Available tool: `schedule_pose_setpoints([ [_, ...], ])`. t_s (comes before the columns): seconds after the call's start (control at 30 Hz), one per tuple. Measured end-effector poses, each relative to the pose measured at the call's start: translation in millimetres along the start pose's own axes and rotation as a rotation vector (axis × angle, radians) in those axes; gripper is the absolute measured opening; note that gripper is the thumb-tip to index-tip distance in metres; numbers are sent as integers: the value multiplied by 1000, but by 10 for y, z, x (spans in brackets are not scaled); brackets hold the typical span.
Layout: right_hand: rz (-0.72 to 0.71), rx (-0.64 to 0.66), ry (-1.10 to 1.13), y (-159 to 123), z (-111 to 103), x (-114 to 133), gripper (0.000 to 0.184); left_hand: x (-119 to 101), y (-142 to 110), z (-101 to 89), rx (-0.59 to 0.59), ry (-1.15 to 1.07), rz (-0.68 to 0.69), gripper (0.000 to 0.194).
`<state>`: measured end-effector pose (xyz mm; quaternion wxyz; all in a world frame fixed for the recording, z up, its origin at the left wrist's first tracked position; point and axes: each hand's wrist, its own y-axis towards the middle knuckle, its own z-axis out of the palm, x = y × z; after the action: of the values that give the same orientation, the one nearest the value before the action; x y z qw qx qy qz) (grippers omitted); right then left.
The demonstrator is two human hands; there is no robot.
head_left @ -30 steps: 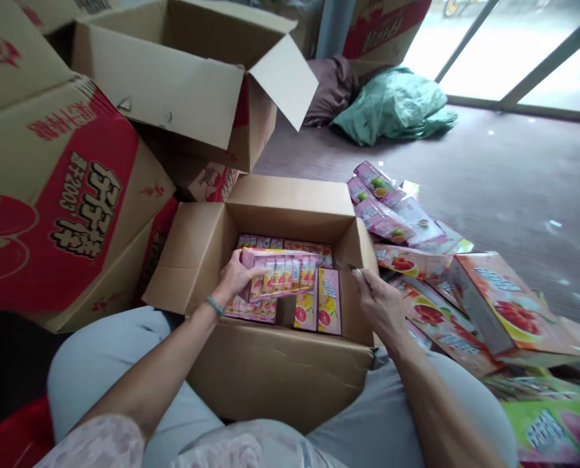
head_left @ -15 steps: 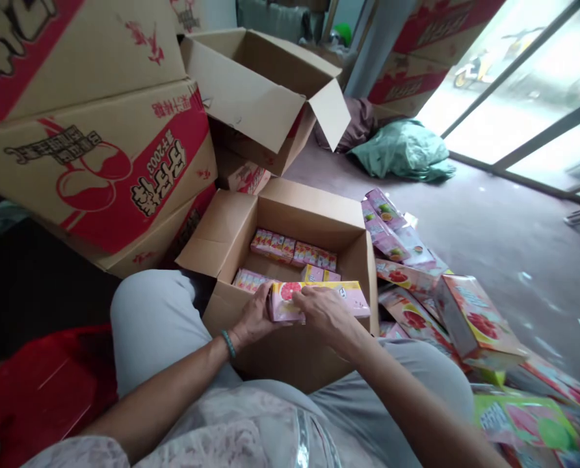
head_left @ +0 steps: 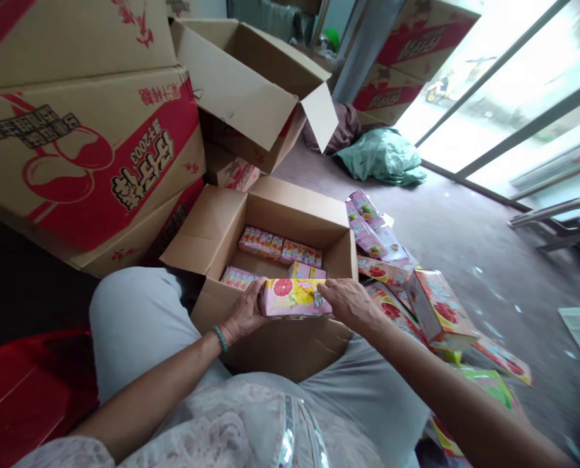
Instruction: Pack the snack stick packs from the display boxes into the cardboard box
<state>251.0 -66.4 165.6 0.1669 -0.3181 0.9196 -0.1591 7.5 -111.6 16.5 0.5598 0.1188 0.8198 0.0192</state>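
Note:
A pink and yellow printed carton (head_left: 292,299) with a grapefruit picture lies level between my two hands. My left hand (head_left: 245,312), with a beaded bracelet at the wrist, grips its left end. Wrapped over the right end are the fingers of my right hand (head_left: 351,305). Just beyond and below the carton stands an open cardboard box (head_left: 297,214), between my legs. Inside it several small pink packs (head_left: 261,242) line the far side, with more packs at the near left and near right, partly hidden by my hands and the carton.
Flat and folded printed cartons (head_left: 387,273) lie heaped on the floor at the right, with a raspberry carton (head_left: 441,309) standing up. Large printed boxes (head_left: 124,143) are stacked at left. Behind is another open box (head_left: 251,84), beside a green sack (head_left: 382,156).
My right hand has slid from the middle of the carton to its right end, uncovering more of the printed face. My left hand keeps its grip. The whole view has shifted to the right.

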Motion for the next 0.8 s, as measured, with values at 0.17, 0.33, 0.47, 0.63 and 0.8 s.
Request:
schedule_pose_setpoints([
  [0.17,152,-9,60,-332,281,-497,24,-27,30,57,12,-32,-35,80],
  [0.33,471,-84,156,-688,583,-919,21,-9,255,64,-37,-130,-216,83],
  [0.47,712,-300,232,-840,806,-1012,23,-97,672,187,-207,24,-329,78],
  [0.63,648,-387,339,-573,959,-777,27,-213,1077,856,3,31,-398,87],
  [0.8,656,-437,432,-248,1069,-798,30,117,1373,1481,418,43,-409,80],
])
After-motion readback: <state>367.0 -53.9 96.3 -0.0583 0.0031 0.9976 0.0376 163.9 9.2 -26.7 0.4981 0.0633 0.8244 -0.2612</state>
